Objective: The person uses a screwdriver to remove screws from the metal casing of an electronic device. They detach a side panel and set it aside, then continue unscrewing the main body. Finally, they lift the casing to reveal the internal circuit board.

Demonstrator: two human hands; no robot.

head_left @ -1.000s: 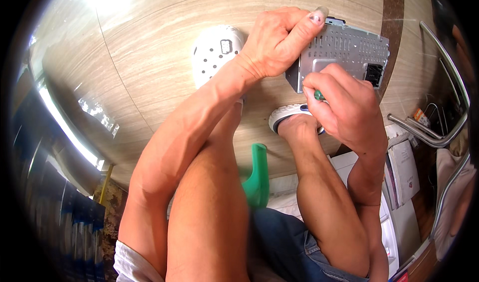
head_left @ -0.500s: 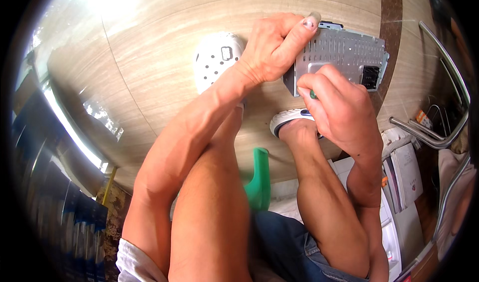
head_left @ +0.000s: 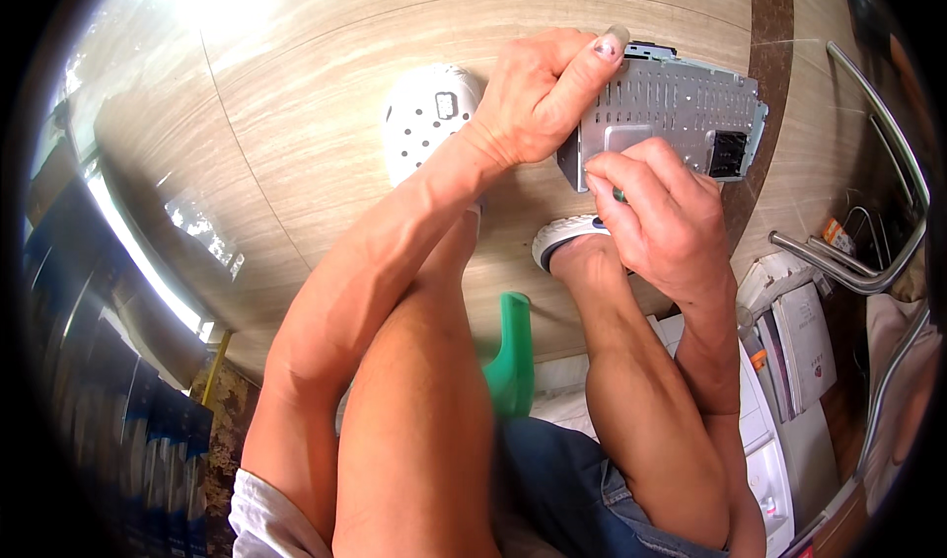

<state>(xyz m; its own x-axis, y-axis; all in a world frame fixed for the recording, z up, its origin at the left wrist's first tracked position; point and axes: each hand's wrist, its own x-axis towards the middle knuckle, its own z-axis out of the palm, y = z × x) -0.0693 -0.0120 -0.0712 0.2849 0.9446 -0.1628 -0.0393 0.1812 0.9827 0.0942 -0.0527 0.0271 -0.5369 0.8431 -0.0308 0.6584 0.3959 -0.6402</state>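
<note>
A silver metal box [head_left: 671, 114] with rows of vent slots and a black connector block [head_left: 729, 154], looking like a car stereo unit, is held above the floor at the upper right. My left hand [head_left: 541, 94] grips its left edge, thumb on the near side and the other fingers partly hidden. My right hand [head_left: 663, 208] is closed in a pinch at the box's lower left corner. Between its fingers shows the small end of a green-handled tool [head_left: 619, 194]; the fingers hide the rest.
A white clog [head_left: 429, 114] and a second white clog [head_left: 564, 234] are on my feet on the tiled floor [head_left: 326, 94]. Between my legs stands a green plastic piece [head_left: 515, 351]. Chrome tubes [head_left: 893, 163], cartons [head_left: 801, 341] and a white drawer unit [head_left: 764, 459] line the right side.
My right hand has turned slightly and its wrist has shifted left. The box has moved a little to the left with my left hand's hold unchanged.
</note>
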